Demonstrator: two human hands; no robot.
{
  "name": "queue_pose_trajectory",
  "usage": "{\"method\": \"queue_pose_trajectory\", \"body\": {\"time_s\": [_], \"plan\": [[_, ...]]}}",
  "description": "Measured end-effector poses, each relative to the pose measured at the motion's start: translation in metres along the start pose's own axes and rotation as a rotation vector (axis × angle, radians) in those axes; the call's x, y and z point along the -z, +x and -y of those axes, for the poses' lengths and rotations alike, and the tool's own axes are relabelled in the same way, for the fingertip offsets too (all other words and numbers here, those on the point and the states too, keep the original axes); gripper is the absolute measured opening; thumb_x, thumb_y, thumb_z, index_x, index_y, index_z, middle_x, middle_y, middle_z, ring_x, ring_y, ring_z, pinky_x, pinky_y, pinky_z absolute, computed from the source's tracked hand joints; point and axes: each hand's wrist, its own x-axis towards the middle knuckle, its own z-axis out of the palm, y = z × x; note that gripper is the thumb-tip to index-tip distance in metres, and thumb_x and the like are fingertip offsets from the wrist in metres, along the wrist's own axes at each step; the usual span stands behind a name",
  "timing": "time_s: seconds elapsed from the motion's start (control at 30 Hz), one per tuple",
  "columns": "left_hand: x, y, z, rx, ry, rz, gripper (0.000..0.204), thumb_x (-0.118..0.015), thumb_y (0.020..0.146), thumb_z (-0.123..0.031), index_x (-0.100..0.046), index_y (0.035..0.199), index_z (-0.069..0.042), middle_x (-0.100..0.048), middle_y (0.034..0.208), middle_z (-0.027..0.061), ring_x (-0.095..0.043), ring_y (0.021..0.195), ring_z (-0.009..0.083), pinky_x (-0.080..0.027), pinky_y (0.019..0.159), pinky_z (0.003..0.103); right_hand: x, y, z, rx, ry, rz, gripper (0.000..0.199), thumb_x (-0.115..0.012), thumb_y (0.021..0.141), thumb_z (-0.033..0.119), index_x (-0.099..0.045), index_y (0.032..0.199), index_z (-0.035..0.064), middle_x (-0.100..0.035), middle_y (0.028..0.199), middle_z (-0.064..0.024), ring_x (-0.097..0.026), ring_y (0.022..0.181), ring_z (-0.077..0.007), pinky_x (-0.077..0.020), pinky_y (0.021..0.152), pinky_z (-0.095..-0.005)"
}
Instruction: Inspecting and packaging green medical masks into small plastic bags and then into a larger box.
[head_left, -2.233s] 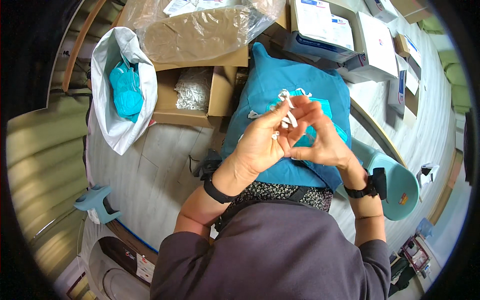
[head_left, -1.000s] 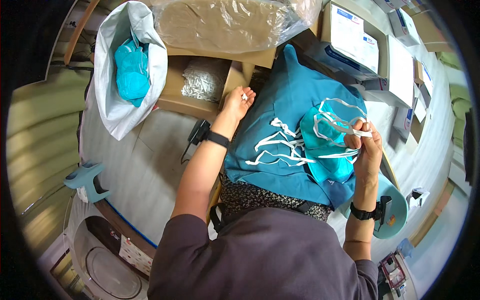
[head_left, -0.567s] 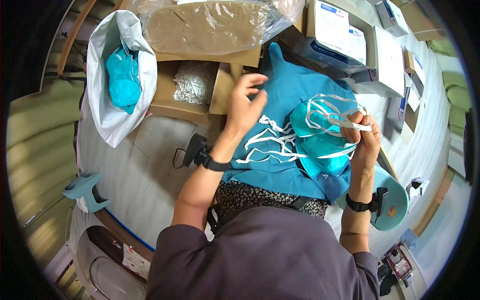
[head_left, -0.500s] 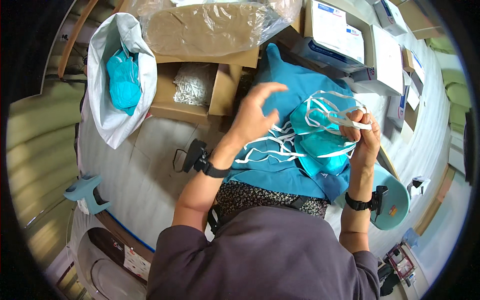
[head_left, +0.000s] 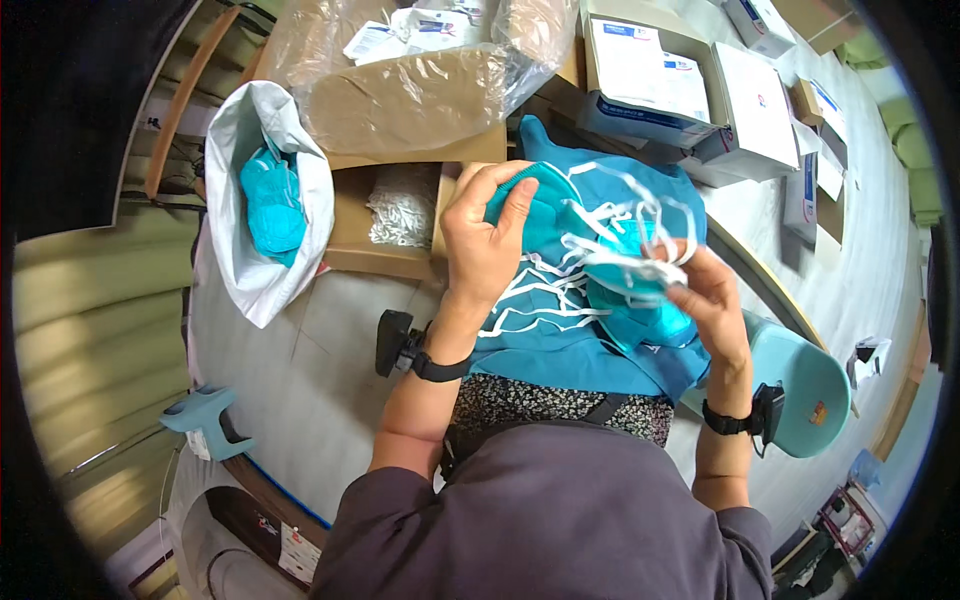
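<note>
We hold a teal mask [head_left: 550, 222] up over the blue cloth [head_left: 560, 365] on our lap, its edge pinched between the thumb and fingers of our left hand [head_left: 485, 240]. To its right, our right hand [head_left: 712, 295], slightly blurred, pinches white straps [head_left: 640, 267]. Other masks [head_left: 645, 325] lie on the cloth below. Farther left, a cardboard box [head_left: 372, 258] sits near a white bag [head_left: 228, 190] with teal masks inside.
</note>
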Motion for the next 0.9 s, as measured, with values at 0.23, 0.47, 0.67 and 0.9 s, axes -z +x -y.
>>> {"method": "queue_pose_trajectory", "body": {"time_s": [0.23, 0.47, 0.67, 0.9], "plan": [[0.02, 0.015, -0.047, -0.386, 0.171, 0.181, 0.012, -0.062, 0.092, -0.003, -0.072, 0.097, -0.008, -0.069, 0.096, 0.0048, -0.064, 0.105, 0.0252, -0.036, 0.108, 0.051, 0.007, -0.001, 0.031, 0.224, -0.831, -0.373, 0.028, -0.074, 0.082, 0.005, -0.069, 0.109, 0.0009, -0.071, 0.104, -0.0112, -0.065, 0.073, -0.0179, -0.0508, 0.068, -0.03], [-0.001, 0.009, -0.063, -0.371, -0.051, 0.293, 0.012, -0.063, 0.092, -0.003, -0.071, 0.101, -0.004, -0.068, 0.106, 0.0085, -0.061, 0.111, 0.0261, -0.038, 0.108, 0.046, -0.032, 0.019, 0.061, 0.413, -0.521, 0.015, 0.017, -0.074, 0.083, 0.004, -0.069, 0.099, -0.0018, -0.068, 0.087, -0.0079, -0.059, 0.066, -0.0116, -0.0484, 0.061, -0.025], [-0.032, -0.02, -0.063, -0.169, -0.042, -0.076, 0.058, -0.086, 0.075, -0.022, -0.061, 0.121, 0.0, -0.058, 0.129, 0.0166, -0.057, 0.117, 0.0317, -0.047, 0.098, 0.039, -0.039, 0.018, 0.043, 0.248, -0.104, -0.302, 0.009, -0.071, 0.089, 0.006, -0.069, 0.09, -0.0028, -0.067, 0.071, -0.0026, -0.06, 0.064, -0.0064, -0.0483, 0.058, -0.0222], [-0.041, -0.026, -0.073, -0.246, 0.178, 0.343, 0.084, -0.086, 0.073, -0.034, -0.049, 0.136, 0.007, -0.052, 0.136, 0.0206, -0.055, 0.123, 0.0324, -0.044, 0.103, 0.041, -0.025, 0.02, 0.034, 0.215, 0.016, -0.192, 0.015, -0.07, 0.092, 0.011, -0.073, 0.093, -0.0031, -0.069, 0.073, -0.0044, -0.064, 0.067, -0.0089, -0.0514, 0.062, -0.0231]]}}
